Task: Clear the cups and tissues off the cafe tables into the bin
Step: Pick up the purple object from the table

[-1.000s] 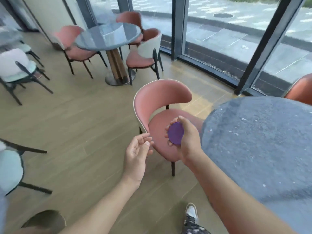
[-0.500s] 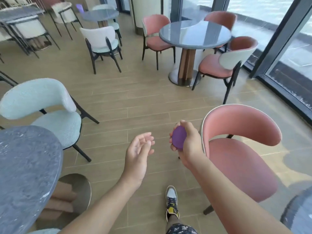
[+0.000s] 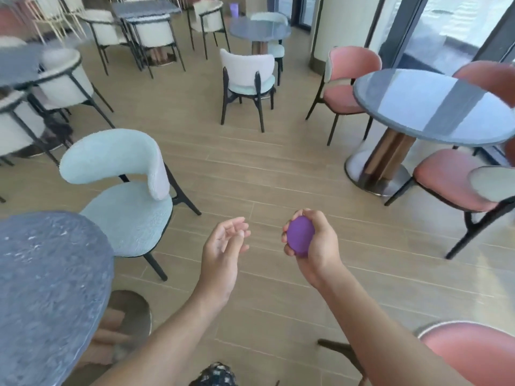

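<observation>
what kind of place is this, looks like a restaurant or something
Most likely a cafe seating area: several small round tables, each ringed by upholstered chairs, a plank floor, and tall windows on the right.

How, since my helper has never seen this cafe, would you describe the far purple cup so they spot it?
At the room's far end, left of the cream pillar, a round grey table stands behind a white-backed chair. The purple cup appears to stand at that table's far left edge, the only purple thing among grey tabletops and pale chairs.
</observation>
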{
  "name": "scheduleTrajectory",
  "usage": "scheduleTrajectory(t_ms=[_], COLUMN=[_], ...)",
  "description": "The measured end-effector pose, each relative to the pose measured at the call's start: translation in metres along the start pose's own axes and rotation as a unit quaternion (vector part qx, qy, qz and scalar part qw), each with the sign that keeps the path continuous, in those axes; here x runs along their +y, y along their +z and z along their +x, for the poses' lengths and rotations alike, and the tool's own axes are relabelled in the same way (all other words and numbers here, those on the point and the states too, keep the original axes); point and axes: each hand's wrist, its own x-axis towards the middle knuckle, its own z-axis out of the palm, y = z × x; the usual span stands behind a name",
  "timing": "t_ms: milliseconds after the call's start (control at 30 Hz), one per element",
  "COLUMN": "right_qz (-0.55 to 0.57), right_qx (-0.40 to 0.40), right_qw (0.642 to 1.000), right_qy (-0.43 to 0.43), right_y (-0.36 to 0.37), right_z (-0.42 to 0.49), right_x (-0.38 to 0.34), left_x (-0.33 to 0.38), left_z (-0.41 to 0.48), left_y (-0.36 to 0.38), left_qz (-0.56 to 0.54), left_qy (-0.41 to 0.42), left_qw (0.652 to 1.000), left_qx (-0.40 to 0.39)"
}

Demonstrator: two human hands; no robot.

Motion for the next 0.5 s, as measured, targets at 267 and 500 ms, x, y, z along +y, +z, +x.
scheduleTrajectory(t_ms=[267, 500], right_qz=[-0.015, -0.011], right_qx=[-0.058, -0.057], right_qw=[0.998, 0.998], right_qy=[0.015, 0.006], right_y=[0.108, 0.222], right_z=[0.184, 0.339], right_x=[-0.024, -0.072], left_x=[0.003, 0.037], left_z=[0.194, 0.383], left_y=[-0.017, -0.041], left_qz=[-0.005, 0.006], left_qy=[0.02, 0.032], left_qw=[0.999, 0.998], left_qx=[0.047, 0.056])
